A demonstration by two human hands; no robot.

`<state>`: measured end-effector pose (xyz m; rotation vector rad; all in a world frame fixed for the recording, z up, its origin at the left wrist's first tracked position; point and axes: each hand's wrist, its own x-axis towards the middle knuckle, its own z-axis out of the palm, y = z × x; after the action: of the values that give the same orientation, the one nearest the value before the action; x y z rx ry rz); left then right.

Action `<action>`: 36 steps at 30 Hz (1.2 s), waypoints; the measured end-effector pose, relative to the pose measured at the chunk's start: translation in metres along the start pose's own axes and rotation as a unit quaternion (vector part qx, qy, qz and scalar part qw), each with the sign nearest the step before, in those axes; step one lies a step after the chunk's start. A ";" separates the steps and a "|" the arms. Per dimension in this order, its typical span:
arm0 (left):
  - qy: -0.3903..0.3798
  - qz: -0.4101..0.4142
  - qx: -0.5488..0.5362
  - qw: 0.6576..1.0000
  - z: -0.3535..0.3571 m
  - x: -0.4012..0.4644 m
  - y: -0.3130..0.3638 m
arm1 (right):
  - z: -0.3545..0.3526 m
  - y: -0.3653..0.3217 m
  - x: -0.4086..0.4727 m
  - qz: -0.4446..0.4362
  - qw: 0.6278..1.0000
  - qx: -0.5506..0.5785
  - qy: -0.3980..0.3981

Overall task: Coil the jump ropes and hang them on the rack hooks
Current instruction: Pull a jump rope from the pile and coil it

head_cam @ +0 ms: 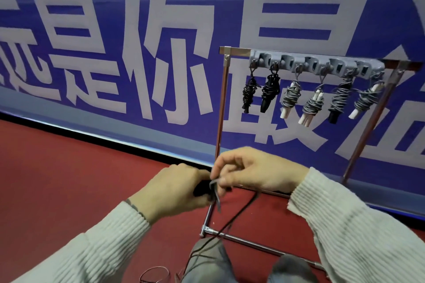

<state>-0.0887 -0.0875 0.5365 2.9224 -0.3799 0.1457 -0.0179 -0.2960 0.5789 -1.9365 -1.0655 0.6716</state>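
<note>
My left hand [174, 193] grips the black handles of a jump rope [202, 188] low in the middle of the view. My right hand [250, 172] pinches the grey-black cord [215, 187] right beside the handles, the two hands almost touching. The loose cord [239, 211] trails down from my hands across the rack's base to the floor near my knees. A grey hook strip [315, 64] on the metal rack [222, 108] at upper right carries several coiled ropes, black ones [271, 89] on the left and grey ones with white handles [312, 103] to the right.
A blue banner with large white characters [161, 48] runs behind the rack. The floor [69, 179] is red. The rack's chrome base bars [253, 246] lie just in front of my knees [207, 262]. More thin cord [156, 275] lies looped on the floor at the bottom.
</note>
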 end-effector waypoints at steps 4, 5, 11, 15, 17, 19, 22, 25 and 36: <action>-0.034 0.137 -0.144 0.979 0.000 -0.011 0.016 | -0.006 0.006 0.006 -0.021 0.996 -0.013 0.092; -0.036 0.135 -0.200 0.970 -0.002 -0.014 0.014 | -0.006 0.010 0.005 -0.011 0.995 0.003 0.097; -0.067 0.087 -0.447 0.888 0.004 -0.030 0.001 | 0.001 0.046 0.003 0.089 0.986 0.129 0.060; -0.050 0.036 -0.508 0.859 0.011 -0.032 -0.004 | 0.001 0.051 -0.002 0.058 0.945 0.318 0.041; -0.075 0.009 -0.559 0.826 0.016 -0.032 -0.001 | 0.005 0.051 -0.001 0.046 0.953 0.294 0.058; -0.090 0.006 -0.568 0.818 0.020 -0.031 0.007 | 0.013 0.048 0.002 0.034 0.964 0.249 0.082; -0.070 0.000 -0.538 0.840 0.021 -0.028 0.015 | 0.017 0.047 0.009 0.040 0.963 0.232 0.130; -0.052 -0.014 -0.536 0.842 0.025 -0.026 0.016 | 0.013 0.049 0.012 0.055 0.966 0.183 0.175; 0.095 -0.024 -0.655 0.749 0.036 -0.017 0.026 | 0.020 0.050 0.009 0.116 0.923 0.361 0.063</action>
<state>-0.1093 -0.1147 0.5039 1.4857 -0.2105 0.0985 -0.0067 -0.2966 0.5258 -1.4285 -0.4065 0.9024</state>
